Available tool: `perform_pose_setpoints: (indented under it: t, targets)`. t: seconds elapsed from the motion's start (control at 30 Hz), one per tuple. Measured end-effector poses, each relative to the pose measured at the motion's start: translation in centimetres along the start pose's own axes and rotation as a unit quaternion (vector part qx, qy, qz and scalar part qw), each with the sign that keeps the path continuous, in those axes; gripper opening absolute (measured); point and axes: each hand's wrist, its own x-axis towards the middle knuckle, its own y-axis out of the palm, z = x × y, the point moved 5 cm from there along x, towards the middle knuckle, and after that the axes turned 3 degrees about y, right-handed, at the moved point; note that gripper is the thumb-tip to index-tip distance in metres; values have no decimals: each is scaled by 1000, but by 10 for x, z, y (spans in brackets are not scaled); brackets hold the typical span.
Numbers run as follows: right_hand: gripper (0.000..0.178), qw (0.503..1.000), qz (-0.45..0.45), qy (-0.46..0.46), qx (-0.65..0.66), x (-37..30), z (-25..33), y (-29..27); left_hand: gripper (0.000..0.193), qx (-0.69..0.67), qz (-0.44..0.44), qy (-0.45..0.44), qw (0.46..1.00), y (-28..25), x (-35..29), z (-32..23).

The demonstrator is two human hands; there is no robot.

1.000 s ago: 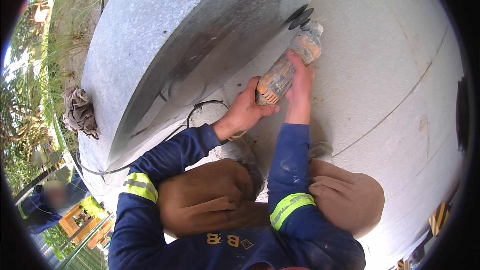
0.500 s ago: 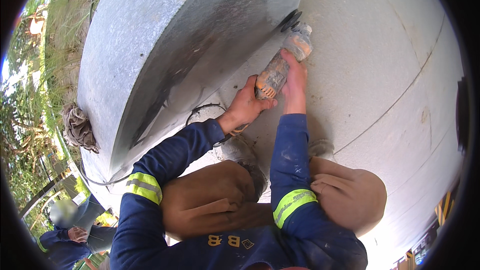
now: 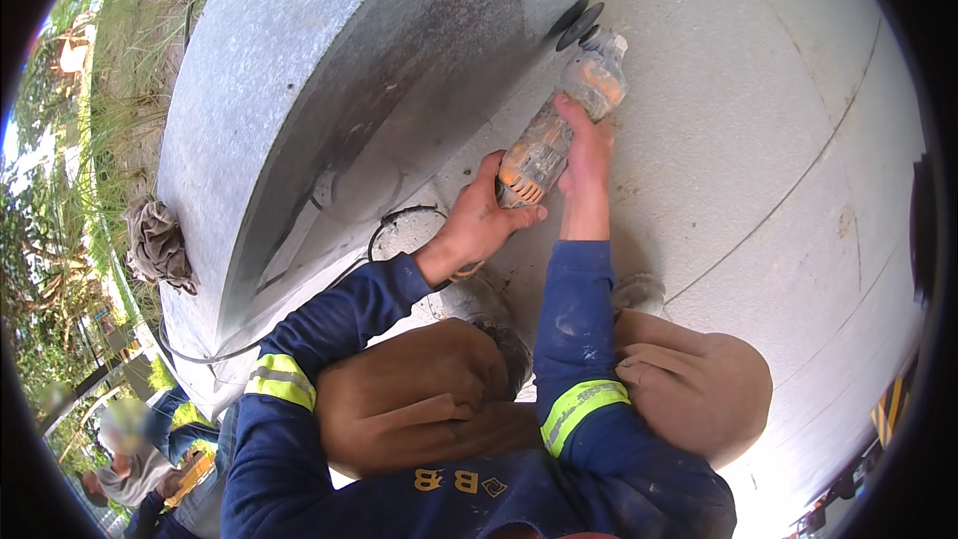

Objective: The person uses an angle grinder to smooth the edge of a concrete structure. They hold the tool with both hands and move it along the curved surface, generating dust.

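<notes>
Both my hands hold a dusty orange and grey angle grinder (image 3: 545,140), its body slanting up and to the right. My left hand (image 3: 482,217) wraps round its rear end by the vents. Farther forward, my right hand (image 3: 586,152) is closed on the body near the gear head. The dark grinding disc (image 3: 581,26) is at the low grey concrete wall (image 3: 394,125), close to where the wall meets the floor; I cannot tell whether it touches. Part of the wall face there is darker and smooth. A dark cord (image 3: 384,228) loops near my left wrist.
My bent knees in brown trousers (image 3: 429,389) are below the tool. A crumpled grey-brown cloth (image 3: 158,246) hangs over the wall's outer edge. Grass (image 3: 135,110) grows beyond it. At the lower left are other people (image 3: 150,469). The concrete floor (image 3: 738,170) has cracks on the right.
The grinder and both hands have shifted slightly left, and the disc now shows more of its face. At the lower left, the people in view have changed position.
</notes>
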Motion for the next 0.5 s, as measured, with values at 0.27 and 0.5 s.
perform_pose_setpoints:
  t: [0.27,0.5]
  targets:
    - [53,1000,-3,16,15,6,-4,-5,81,5,11,2,1000,2,8,5]
    - [43,999,-31,22,10,32,-29,-24,73,14,2,-12,1000,6,24,20]
